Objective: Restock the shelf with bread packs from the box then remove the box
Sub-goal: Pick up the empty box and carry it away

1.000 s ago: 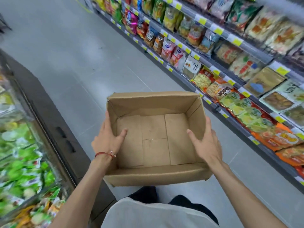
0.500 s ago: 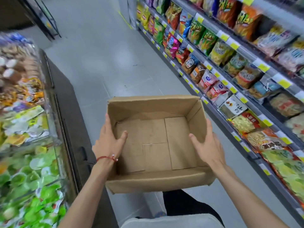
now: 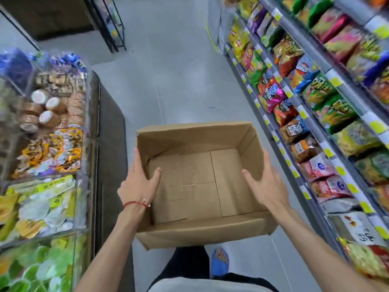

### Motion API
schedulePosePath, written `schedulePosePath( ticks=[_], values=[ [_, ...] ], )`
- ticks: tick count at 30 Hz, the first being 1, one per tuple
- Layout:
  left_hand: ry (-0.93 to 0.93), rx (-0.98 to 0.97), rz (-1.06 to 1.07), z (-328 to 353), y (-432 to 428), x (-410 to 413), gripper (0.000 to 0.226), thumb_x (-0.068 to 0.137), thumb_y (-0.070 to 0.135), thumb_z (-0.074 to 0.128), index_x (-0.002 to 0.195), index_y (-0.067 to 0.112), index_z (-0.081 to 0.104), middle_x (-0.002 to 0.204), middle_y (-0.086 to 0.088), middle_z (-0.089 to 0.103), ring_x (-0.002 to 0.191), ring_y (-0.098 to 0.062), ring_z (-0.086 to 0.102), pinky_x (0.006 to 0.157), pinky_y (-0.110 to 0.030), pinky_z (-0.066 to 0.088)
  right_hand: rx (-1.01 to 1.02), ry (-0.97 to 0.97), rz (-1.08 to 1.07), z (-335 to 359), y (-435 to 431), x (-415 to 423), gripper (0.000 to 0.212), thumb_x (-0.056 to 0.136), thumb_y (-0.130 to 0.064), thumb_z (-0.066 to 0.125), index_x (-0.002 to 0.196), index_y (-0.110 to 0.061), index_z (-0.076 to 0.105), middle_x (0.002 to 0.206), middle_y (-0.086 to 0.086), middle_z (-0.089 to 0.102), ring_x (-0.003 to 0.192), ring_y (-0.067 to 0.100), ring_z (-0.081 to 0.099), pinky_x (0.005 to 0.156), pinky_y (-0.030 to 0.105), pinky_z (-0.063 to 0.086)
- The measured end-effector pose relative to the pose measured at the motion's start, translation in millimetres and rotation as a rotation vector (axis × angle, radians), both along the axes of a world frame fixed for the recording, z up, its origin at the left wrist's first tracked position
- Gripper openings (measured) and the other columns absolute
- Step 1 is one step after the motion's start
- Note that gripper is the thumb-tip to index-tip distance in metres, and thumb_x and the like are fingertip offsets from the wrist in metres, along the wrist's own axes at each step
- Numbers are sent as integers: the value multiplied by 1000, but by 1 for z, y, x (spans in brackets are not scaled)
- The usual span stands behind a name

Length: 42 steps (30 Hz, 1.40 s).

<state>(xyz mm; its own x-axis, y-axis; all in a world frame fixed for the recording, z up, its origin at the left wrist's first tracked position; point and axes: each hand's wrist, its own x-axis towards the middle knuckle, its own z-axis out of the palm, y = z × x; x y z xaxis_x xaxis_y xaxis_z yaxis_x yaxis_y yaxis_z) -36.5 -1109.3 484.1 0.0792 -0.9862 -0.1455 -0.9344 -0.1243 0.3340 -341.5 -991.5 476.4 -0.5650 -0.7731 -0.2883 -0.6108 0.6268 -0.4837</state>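
Head view | step: removing the empty box (image 3: 200, 182) | left hand (image 3: 137, 185) and right hand (image 3: 266, 186) grip its side walls, thumbs inside | next: carry it clear down the aisle floor (image 3: 179, 81), away from the shelf (image 3: 315, 114)

Empty cardboard box (image 3: 202, 182) carried in the aisle, shelf (image 3: 328, 114) to its right.

The box is plain brown corrugated card, open at the top, with nothing inside; its bottom flaps lie flat and their seams show as a stepped pattern. It is held in the air above the grey floor, roughly level, its near wall toward the person and bowed slightly outward. The shelf runs along the right side of the aisle in tiers, packed with bright snack bags, yellow price tags lining each edge. Box and shelf are apart.
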Motion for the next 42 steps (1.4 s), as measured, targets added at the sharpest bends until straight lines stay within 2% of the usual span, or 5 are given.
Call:
schedulePosePath(
  ticks=[21, 30, 37, 39, 42],
  values=[
    [68, -53, 195, 6, -501, -10, 84, 89, 59, 47, 152, 47, -8, 155, 0, 41, 115, -43, 59, 96, -52, 44, -58, 2, 157, 15, -552, -28, 90, 93, -61, 55, 159, -43, -3, 143, 19, 52, 122, 42, 56, 97, 52, 46],
    [28, -14, 347, 4, -705, -13, 87, 91, 54, 50, 155, 41, -7, 156, -4, 38, 115, -45, 58, 95, -51, 44, -40, -35, 320, 14, -812, -35, 89, 93, -63, 54, 160, -42, -1, 150, 15, 48, 127, 42, 54, 101, 51, 43],
    [108, -42, 482, -3, -847, 21, 88, 87, 59, 49, 150, 50, -12, 158, 2, 35, 118, -42, 58, 94, -54, 49, -24, -48, 469, 19, -1009, -2, 89, 92, -62, 55, 159, -45, -1, 146, 16, 50, 128, 43, 52, 104, 52, 41],
    [111, -43, 529, -10, -891, 38, 88, 88, 60, 49, 151, 48, -11, 157, -2, 36, 122, -40, 56, 94, -52, 49, -19, -50, 506, 16, -1066, 15, 89, 92, -63, 55, 159, -46, -1, 146, 16, 49, 128, 43, 52, 105, 52, 40],
    [96, -54, 577, -23, -961, 63, 86, 90, 60, 48, 152, 46, -9, 151, -7, 45, 116, -39, 60, 90, -51, 51, -41, -63, 532, 11, -1146, 46, 89, 91, -63, 55, 158, -48, -2, 150, 11, 47, 131, 41, 51, 107, 52, 39]
  ],
)
